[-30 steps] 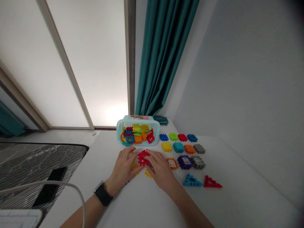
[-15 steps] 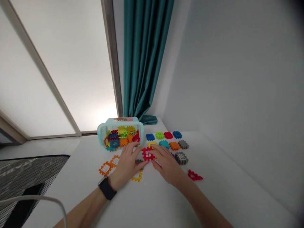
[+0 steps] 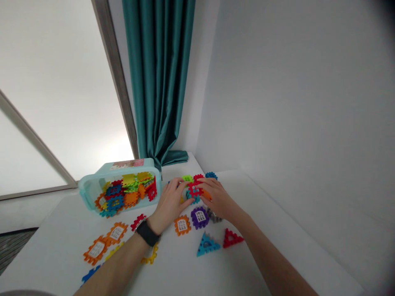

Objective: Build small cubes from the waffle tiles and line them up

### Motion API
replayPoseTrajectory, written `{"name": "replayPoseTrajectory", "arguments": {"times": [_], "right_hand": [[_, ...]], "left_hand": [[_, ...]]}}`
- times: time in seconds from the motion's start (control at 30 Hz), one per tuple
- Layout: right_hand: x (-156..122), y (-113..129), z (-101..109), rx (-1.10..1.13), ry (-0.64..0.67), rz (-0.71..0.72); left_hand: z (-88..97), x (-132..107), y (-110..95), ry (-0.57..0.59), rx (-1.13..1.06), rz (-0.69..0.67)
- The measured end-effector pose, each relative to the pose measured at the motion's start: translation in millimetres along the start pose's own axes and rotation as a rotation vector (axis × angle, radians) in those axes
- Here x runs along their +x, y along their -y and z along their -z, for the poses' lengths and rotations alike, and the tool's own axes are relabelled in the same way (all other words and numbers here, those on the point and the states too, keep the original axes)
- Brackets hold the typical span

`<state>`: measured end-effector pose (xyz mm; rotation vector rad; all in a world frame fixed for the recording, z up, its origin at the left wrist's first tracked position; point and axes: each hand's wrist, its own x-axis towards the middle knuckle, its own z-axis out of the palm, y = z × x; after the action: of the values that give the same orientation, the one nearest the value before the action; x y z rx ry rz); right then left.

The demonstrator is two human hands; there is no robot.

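A red square window block (image 3: 195, 190) with notched edges is between my two hands over the far rows of pieces. My left hand (image 3: 169, 201), with a dark watch on its wrist, has its fingers and thumb at the block's left edge. On the other side, my right hand (image 3: 219, 198) grips the block's right edge. Partly hidden under the hands are a teal piece (image 3: 194, 200), an orange piece (image 3: 206, 195) and a grey piece (image 3: 214, 216). Nearer lie an orange window block (image 3: 182, 230) and a purple window block (image 3: 193, 218).
A pale turquoise bin (image 3: 89, 193) lies on its side at left, full of colourful blocks. A blue triangle (image 3: 203, 250) and a red triangle (image 3: 226, 241) lie near my right forearm. Orange window blocks (image 3: 117, 227) lie at left. A green curtain (image 3: 157, 82) hangs behind.
My view has turned to the right and come closer. Both hands have carried the red window block farther back, over the rows of pieces. The blue triangle has come into sight.
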<state>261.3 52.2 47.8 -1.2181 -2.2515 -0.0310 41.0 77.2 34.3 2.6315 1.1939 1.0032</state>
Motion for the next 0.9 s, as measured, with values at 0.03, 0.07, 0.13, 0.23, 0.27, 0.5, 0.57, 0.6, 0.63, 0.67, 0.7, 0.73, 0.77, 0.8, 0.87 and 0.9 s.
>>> {"name": "replayPoseTrajectory", "arguments": {"times": [0.03, 0.07, 0.13, 0.23, 0.27, 0.5, 0.57, 0.6, 0.63, 0.67, 0.7, 0.73, 0.77, 0.8, 0.87, 0.9], "right_hand": [[1, -8, -1, 0.002, 0.002, -0.012], [2, -15, -1, 0.006, 0.001, -0.024], [5, -28, -2, 0.016, 0.003, -0.038], [10, -46, -5, 0.035, 0.013, -0.047], [12, -51, -6, 0.041, 0.017, -0.052], [24, -93, -23, 0.017, 0.066, -0.144], [27, -102, -27, 0.004, 0.104, -0.163], [28, -106, -29, 0.002, 0.120, -0.168], [29, -109, -30, 0.001, 0.133, -0.170], [30, -111, -31, 0.001, 0.140, -0.171], [31, -113, -32, 0.003, 0.145, -0.172], [32, -114, -32, 0.004, 0.150, -0.173], [33, -115, -33, 0.006, 0.154, -0.174], [34, -116, -34, 0.010, 0.157, -0.174], [36, -118, -35, 0.023, 0.165, -0.171], [37, -119, -36, 0.033, 0.172, -0.169]], "left_hand": [[-3.7, 5, 1, 0.012, -0.006, 0.000], [-7.2, 11, 2, 0.025, -0.010, 0.001], [-13.5, 21, 4, 0.053, -0.017, 0.005], [-21.8, 34, 7, 0.079, -0.022, 0.018], [-24.4, 37, 7, 0.081, -0.026, 0.019], [-39.6, 47, 11, 0.075, -0.036, 0.012], [-41.9, 48, 14, 0.082, -0.037, 0.015], [-42.5, 48, 15, 0.088, -0.038, 0.014], [-42.9, 48, 15, 0.095, -0.034, 0.012], [-42.9, 49, 16, 0.103, -0.024, 0.010], [-42.7, 49, 16, 0.111, -0.009, 0.009], [-42.3, 49, 16, 0.121, 0.008, 0.009], [-41.7, 49, 16, 0.131, 0.024, 0.008], [-41.1, 50, 16, 0.141, 0.037, 0.006], [-39.8, 50, 15, 0.157, 0.054, 0.004], [-39.3, 50, 15, 0.164, 0.061, 0.003]]}}
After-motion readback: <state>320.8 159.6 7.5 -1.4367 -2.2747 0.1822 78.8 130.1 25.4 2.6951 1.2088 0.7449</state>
